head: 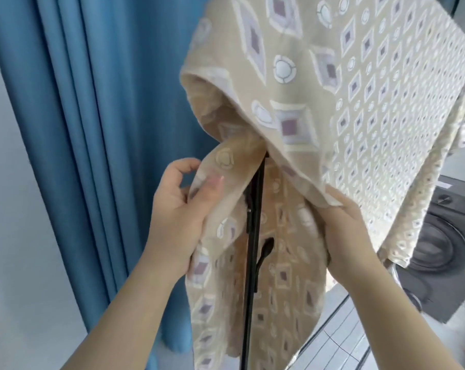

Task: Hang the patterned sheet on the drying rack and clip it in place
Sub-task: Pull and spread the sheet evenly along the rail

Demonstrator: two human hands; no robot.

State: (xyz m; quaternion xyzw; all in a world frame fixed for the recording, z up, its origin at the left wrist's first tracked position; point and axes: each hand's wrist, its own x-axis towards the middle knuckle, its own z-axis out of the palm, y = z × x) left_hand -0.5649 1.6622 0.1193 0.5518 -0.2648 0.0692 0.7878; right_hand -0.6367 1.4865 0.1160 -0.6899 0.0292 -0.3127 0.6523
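Note:
The beige patterned sheet (359,76), printed with purple diamonds and white circles, is draped over the top of the drying rack and hangs down in folds. The rack's black upright pole (252,236) shows between the folds; its top bar is hidden under the cloth. My left hand (180,212) grips the left hanging fold, thumb on the front of the fabric. My right hand (346,231) holds the lower edge of the right fold, its fingers tucked behind the cloth. No clip is in view.
Blue curtains (92,129) hang close on the left against a pale wall. A dark front-loading washing machine (445,249) stands at the right behind the sheet. Grey floor tiles (346,337) lie below on the right.

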